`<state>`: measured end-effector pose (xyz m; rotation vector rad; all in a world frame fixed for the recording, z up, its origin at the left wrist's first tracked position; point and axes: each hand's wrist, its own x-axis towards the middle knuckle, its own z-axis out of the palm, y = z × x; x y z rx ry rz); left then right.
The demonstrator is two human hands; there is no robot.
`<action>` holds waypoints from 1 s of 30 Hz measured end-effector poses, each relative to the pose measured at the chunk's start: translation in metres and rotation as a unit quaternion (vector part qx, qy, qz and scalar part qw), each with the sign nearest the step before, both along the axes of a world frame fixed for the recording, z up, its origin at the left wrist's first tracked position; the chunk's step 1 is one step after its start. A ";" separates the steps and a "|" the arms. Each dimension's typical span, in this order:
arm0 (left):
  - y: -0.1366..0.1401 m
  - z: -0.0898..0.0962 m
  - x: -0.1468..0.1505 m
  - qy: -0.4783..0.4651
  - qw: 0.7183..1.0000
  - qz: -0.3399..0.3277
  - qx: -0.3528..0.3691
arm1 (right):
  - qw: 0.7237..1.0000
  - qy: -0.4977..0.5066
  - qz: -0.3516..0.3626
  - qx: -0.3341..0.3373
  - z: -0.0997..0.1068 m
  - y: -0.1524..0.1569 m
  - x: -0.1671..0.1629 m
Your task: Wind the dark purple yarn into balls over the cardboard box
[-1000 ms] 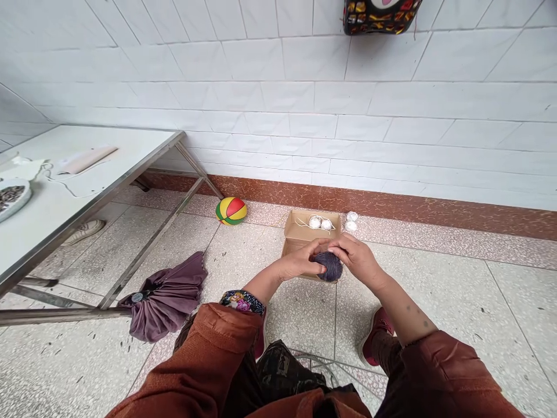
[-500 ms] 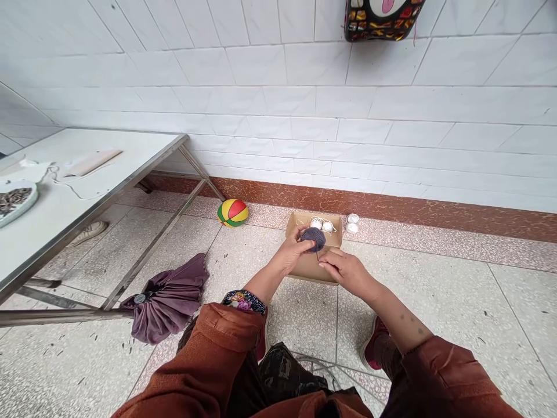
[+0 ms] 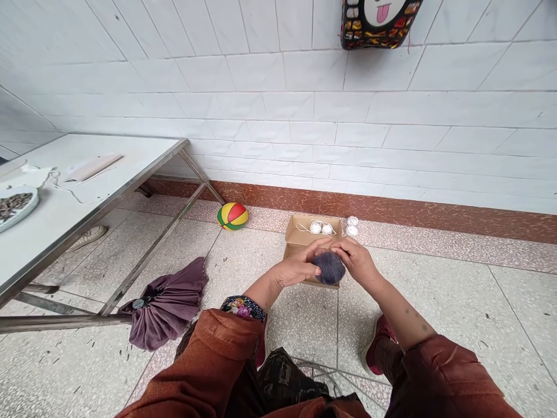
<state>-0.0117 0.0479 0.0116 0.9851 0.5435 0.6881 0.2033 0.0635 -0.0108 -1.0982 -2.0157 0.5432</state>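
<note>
A dark grey-purple ball of yarn [image 3: 329, 269] is held in my left hand [image 3: 293, 271], its thumb on the near side and its fingers curled over the far side. My right hand [image 3: 357, 259] is at the ball's upper right edge, fingertips pinched on the yarn strand; the strand itself hardly shows. Beneath both hands is an open cardboard box [image 3: 298, 235] on the floor, partly hidden by them. Inside its far half lie small white yarn balls [image 3: 315, 227] with loose ends.
More white yarn balls [image 3: 351, 227] sit right of the box by the wall. A colourful ball [image 3: 233, 216] and a folded purple umbrella [image 3: 174, 305] lie on the floor to the left. A metal-framed table [image 3: 143, 152] holds a dish [image 3: 32, 203]. A patterned bag [image 3: 374, 35] hangs above.
The yarn ball has moved down and right, nearer to me. My right hand has risen from below the ball to its upper right edge.
</note>
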 end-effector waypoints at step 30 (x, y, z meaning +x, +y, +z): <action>0.006 0.003 0.004 -0.017 1.000 0.019 -0.005 | 0.996 0.024 0.007 -0.088 -0.004 0.007 0.006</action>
